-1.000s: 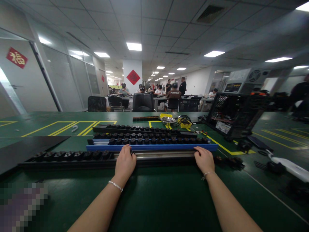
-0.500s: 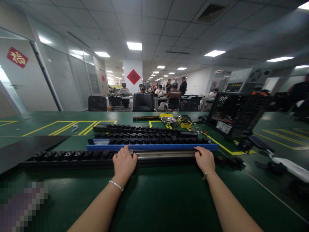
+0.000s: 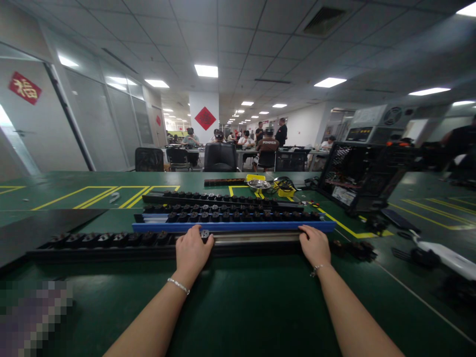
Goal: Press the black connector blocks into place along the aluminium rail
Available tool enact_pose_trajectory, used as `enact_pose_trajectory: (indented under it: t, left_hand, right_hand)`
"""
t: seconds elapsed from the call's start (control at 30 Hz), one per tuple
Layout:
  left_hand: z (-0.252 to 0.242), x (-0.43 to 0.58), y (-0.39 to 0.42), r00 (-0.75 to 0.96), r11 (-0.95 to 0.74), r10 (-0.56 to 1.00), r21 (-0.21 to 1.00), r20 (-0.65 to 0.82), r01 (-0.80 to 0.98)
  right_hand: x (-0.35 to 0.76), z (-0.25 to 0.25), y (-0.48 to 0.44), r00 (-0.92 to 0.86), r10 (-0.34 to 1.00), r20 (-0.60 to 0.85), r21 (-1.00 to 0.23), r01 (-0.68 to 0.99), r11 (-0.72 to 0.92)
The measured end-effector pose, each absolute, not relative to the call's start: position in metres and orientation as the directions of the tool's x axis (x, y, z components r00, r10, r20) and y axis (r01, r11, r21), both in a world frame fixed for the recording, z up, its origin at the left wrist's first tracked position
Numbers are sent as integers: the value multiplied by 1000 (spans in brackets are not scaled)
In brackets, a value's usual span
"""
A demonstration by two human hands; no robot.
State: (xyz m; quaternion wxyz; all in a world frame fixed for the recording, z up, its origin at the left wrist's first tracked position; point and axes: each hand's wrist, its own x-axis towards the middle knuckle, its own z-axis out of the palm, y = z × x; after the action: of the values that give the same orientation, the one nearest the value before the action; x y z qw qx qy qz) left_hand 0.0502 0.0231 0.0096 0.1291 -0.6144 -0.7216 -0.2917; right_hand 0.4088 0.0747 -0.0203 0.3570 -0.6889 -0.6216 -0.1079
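A long black power strip rail [image 3: 256, 244] lies across the table in front of me, its right half showing a bare silvery channel. Several black socket modules [image 3: 119, 239] line its left half. My left hand [image 3: 194, 250] is closed around one socket module [image 3: 205, 235] over the channel, its fingers curled toward the far side. At the rail's right end, my right hand [image 3: 315, 246] grips it with bent fingers on the far edge. Just behind lies a blue rail [image 3: 238, 227] with a row of black sockets, and behind that another black rail of sockets [image 3: 223, 197].
Loose black parts [image 3: 359, 250] lie right of my right hand. An open computer case [image 3: 366, 173] stands at back right, near a metal bowl [image 3: 259, 184] and yellow holders [image 3: 285, 188]. A dark mat [image 3: 48, 223] is at left. People sit at far tables.
My left hand has shifted slightly to the right along the rail together with the socket module. My right hand stays at the rail's right end.
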Motion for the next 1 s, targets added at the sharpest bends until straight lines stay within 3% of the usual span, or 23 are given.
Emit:
enact_pose_trajectory:
  t: [1.0]
  left_hand:
    - [15, 48, 22, -242, 52, 891, 445, 383, 894]
  right_hand:
    - [408, -20, 75, 194, 768, 610, -349, 936, 40]
